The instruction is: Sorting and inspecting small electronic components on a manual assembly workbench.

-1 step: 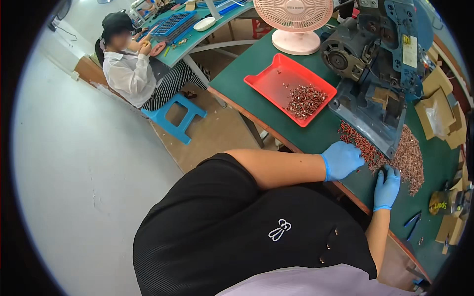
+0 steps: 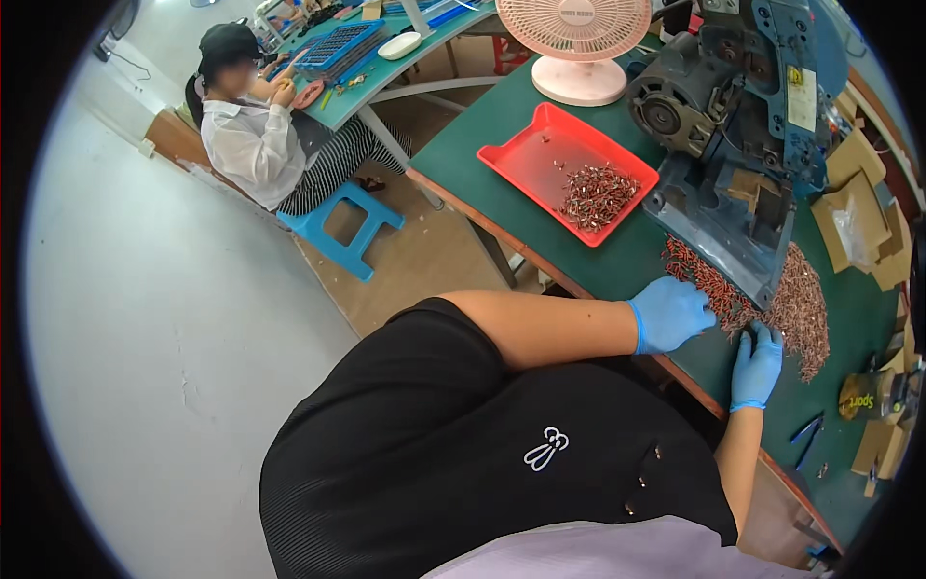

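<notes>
Your left hand [image 2: 672,314] lies flat and released on the pile [image 2: 791,309] of small reddish-brown metal parts; your right hand [image 2: 757,362] rests just right of it, fingertips in the same pile, and you can't tell whether its grip is clenched. The pile spreads beyond both grips on the green surface [image 2: 617,261]. Above them stands a blue press [image 2: 743,145] bearing a pale upright label; up-left, a red plastic tray [image 2: 540,164] holds more parts; cardboard boxes [image 2: 858,207] sit to the right
</notes>
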